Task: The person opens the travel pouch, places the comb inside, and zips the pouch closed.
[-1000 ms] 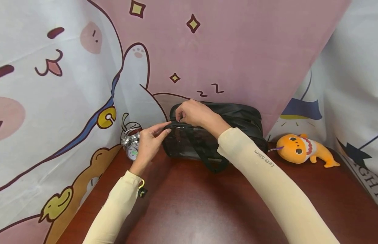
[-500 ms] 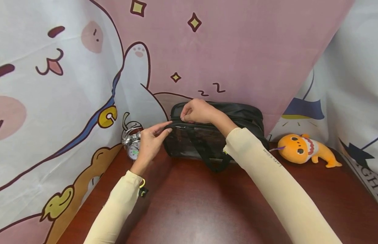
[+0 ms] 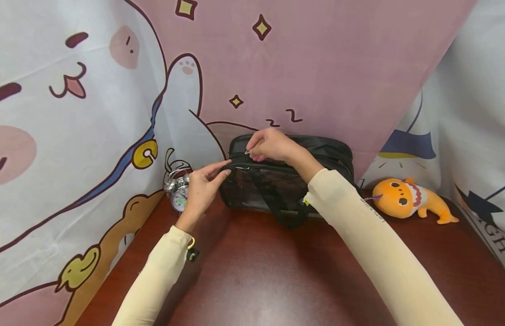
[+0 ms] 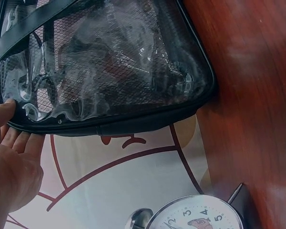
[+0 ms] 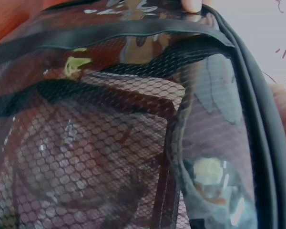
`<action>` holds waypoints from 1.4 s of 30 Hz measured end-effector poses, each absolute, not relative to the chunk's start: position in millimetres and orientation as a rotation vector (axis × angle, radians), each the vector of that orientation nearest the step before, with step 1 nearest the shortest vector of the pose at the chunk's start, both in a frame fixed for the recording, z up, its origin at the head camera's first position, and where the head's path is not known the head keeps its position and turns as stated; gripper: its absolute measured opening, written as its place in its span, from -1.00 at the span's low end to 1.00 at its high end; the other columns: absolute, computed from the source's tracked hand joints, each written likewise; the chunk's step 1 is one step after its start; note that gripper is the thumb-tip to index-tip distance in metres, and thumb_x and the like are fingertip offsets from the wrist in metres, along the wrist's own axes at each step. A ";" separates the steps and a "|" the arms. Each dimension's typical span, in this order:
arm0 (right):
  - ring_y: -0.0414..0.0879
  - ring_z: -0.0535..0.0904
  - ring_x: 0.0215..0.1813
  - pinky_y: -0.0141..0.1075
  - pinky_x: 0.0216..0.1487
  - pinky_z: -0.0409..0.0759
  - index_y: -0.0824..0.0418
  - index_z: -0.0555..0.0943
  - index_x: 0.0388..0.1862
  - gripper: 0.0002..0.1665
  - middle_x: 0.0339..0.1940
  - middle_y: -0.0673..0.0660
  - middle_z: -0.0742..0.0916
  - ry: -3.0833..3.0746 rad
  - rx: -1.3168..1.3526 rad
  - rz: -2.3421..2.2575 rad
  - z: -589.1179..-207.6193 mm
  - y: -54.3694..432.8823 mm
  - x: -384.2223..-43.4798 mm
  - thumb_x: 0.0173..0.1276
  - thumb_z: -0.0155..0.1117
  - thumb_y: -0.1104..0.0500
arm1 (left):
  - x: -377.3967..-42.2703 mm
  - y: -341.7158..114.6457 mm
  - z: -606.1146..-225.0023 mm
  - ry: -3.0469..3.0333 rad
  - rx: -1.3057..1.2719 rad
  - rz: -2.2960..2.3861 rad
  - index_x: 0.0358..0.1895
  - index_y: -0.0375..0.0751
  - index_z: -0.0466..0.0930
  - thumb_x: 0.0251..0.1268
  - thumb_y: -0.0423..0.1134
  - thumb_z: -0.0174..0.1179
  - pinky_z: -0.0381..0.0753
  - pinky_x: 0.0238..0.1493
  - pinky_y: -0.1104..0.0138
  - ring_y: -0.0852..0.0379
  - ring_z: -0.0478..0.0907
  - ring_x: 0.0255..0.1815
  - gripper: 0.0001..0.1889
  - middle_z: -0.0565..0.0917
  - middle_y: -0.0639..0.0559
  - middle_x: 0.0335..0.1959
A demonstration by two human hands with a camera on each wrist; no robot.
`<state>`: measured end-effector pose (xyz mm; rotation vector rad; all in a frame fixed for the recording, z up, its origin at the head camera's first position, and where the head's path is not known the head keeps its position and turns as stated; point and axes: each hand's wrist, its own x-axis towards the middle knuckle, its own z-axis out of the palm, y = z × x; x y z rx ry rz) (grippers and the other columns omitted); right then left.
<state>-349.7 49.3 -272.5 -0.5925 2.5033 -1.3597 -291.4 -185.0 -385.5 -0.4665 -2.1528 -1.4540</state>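
A black bag (image 3: 244,190) with a clear front and a dark strap (image 3: 272,203) stands upright at the back of the table. My left hand (image 3: 203,181) pinches its upper left corner; in the left wrist view the thumb (image 4: 7,109) lies on the clear panel and the fingers go behind the edge. Above the bag's top, my right hand (image 3: 270,145) pinches a small silver zipper pull (image 3: 247,153) between thumb and forefinger. Mesh (image 5: 90,162) shows through the clear panel in the right wrist view, with part of the right hand (image 5: 283,109) beyond the black rim.
A silver twin-bell alarm clock (image 3: 179,199) stands left of the bag, partly behind my left hand. An orange plush shark (image 3: 399,199) lies to the right. Printed cloth (image 3: 338,59) hangs behind, close to the bag. The brown table (image 3: 244,271) extends in front.
My right hand has moved a little to the right along the bag's top, and the silver zipper pull now shows at its fingertips. My left hand stays at the corner.
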 end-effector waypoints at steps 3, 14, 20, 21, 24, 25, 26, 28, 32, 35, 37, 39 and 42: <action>-0.04 0.79 -0.24 -0.25 -0.09 0.82 0.40 0.75 -0.03 -0.83 -0.17 0.26 0.83 2.377 -0.522 -1.496 -270.0 52.3 -349.6 0.48 0.33 0.36 | -291.9 -184.7 -385.3 -2.151 -0.455 -1.456 0.13 0.19 0.82 0.44 -0.07 0.41 0.68 -0.01 0.58 0.20 0.79 0.12 -0.74 0.84 0.06 0.09; -0.07 0.81 -0.28 -0.30 -0.14 0.82 0.50 0.73 0.00 -0.79 -0.24 0.24 0.84 2.225 -0.359 -1.514 -260.4 56.9 -346.7 0.46 0.35 0.41 | -293.0 -186.4 -385.5 -2.137 -0.458 -1.414 0.07 0.16 0.85 0.41 -0.07 0.44 0.68 -0.10 0.57 0.18 0.83 0.02 -0.77 0.87 0.06 0.00; -0.15 0.79 -0.29 -0.34 -0.16 0.80 0.50 0.75 -0.02 -0.77 -0.31 0.14 0.85 2.289 -0.384 -1.387 -264.7 59.8 -346.7 0.45 0.37 0.34 | -292.3 -187.3 -385.9 -2.146 -0.469 -1.424 0.07 0.08 0.86 0.41 -0.09 0.44 0.71 -0.08 0.55 0.15 0.83 0.02 -0.77 0.87 0.01 0.00; -0.15 0.78 -0.30 -0.34 -0.17 0.79 0.49 0.75 -0.03 -0.77 -0.33 0.12 0.84 2.275 -0.380 -1.389 -265.3 60.2 -347.1 0.45 0.36 0.33 | -291.9 -187.4 -386.2 -2.149 -0.464 -1.428 0.06 0.08 0.86 0.41 -0.10 0.44 0.71 -0.07 0.55 0.15 0.83 0.02 -0.77 0.87 0.01 0.00; -0.15 0.74 -0.36 -0.35 -0.21 0.76 0.46 0.75 -0.09 -0.79 -0.41 0.08 0.81 2.207 -0.346 -1.439 -266.0 60.6 -349.0 0.46 0.33 0.31 | -291.5 -187.5 -386.4 -2.152 -0.459 -1.432 0.06 0.07 0.86 0.41 -0.11 0.44 0.71 -0.07 0.55 0.14 0.83 0.03 -0.78 0.87 0.00 0.00; -0.15 0.72 -0.39 -0.35 -0.24 0.75 0.44 0.75 -0.12 -0.81 -0.43 0.07 0.80 2.182 -0.332 -1.460 -265.7 60.7 -349.9 0.45 0.33 0.30 | -291.5 -187.6 -386.1 -2.153 -0.458 -1.428 0.06 0.07 0.86 0.41 -0.11 0.44 0.70 -0.08 0.56 0.14 0.83 0.03 -0.78 0.87 0.00 0.00; -0.16 0.71 -0.41 -0.36 -0.26 0.74 0.42 0.74 -0.14 -0.83 -0.45 0.07 0.79 2.164 -0.317 -1.477 -264.7 61.0 -350.1 0.45 0.33 0.29 | -291.8 -187.7 -385.7 -2.153 -0.458 -1.426 0.05 0.07 0.86 0.40 -0.10 0.45 0.70 -0.09 0.56 0.14 0.83 0.03 -0.78 0.87 0.02 -0.01; -0.16 0.69 -0.45 -0.36 -0.29 0.73 0.39 0.73 -0.18 -0.84 -0.48 0.06 0.78 2.137 -0.300 -1.499 -262.0 61.4 -350.6 0.45 0.34 0.27 | -292.4 -188.0 -384.9 -2.156 -0.458 -1.419 0.04 0.06 0.86 0.39 -0.11 0.45 0.69 -0.10 0.57 0.15 0.84 0.01 -0.78 0.88 0.02 -0.03; -0.18 0.68 -0.47 -0.36 -0.30 0.73 0.37 0.71 -0.18 -0.84 -0.49 0.05 0.78 2.113 -0.313 -1.496 -255.9 63.4 -351.0 0.49 0.32 0.25 | -293.2 -188.9 -383.5 -2.157 -0.457 -1.419 0.02 0.03 0.87 0.37 -0.13 0.47 0.68 -0.12 0.59 0.14 0.84 -0.02 -0.79 0.88 0.01 -0.06; -0.17 0.69 -0.46 -0.36 -0.30 0.74 0.39 0.70 -0.15 -0.83 -0.47 0.06 0.78 2.110 -0.337 -1.498 -251.5 67.7 -352.3 0.52 0.29 0.26 | -293.1 -189.0 -382.5 -2.158 -0.459 -1.416 0.01 0.02 0.87 0.36 -0.13 0.48 0.67 -0.14 0.60 0.13 0.84 -0.02 -0.79 0.88 0.00 -0.07; -0.16 0.69 -0.45 -0.36 -0.29 0.75 0.40 0.69 -0.12 -0.82 -0.46 0.06 0.78 2.122 -0.355 -1.493 -247.9 72.1 -352.8 0.54 0.26 0.26 | -293.4 -189.0 -382.0 -2.155 -0.462 -1.411 0.01 0.03 0.87 0.36 -0.12 0.48 0.66 -0.14 0.61 0.12 0.84 -0.02 -0.79 0.88 -0.01 -0.07; -0.16 0.69 -0.44 -0.35 -0.28 0.75 0.41 0.67 -0.09 -0.82 -0.44 0.06 0.78 2.130 -0.368 -1.483 -244.4 77.0 -353.6 0.56 0.25 0.26 | -293.7 -188.9 -381.3 -2.157 -0.462 -1.404 0.01 0.04 0.87 0.36 -0.11 0.48 0.66 -0.14 0.61 0.13 0.84 -0.02 -0.79 0.88 0.00 -0.07; -0.17 0.70 -0.43 -0.36 -0.27 0.76 0.41 0.64 -0.06 -0.81 -0.42 0.06 0.78 2.145 -0.394 -1.447 -239.2 85.1 -354.2 0.58 0.22 0.26 | -294.4 -189.5 -381.3 -2.163 -0.457 -1.397 0.01 0.03 0.87 0.37 -0.09 0.47 0.66 -0.14 0.61 0.15 0.84 -0.03 -0.79 0.88 0.00 -0.08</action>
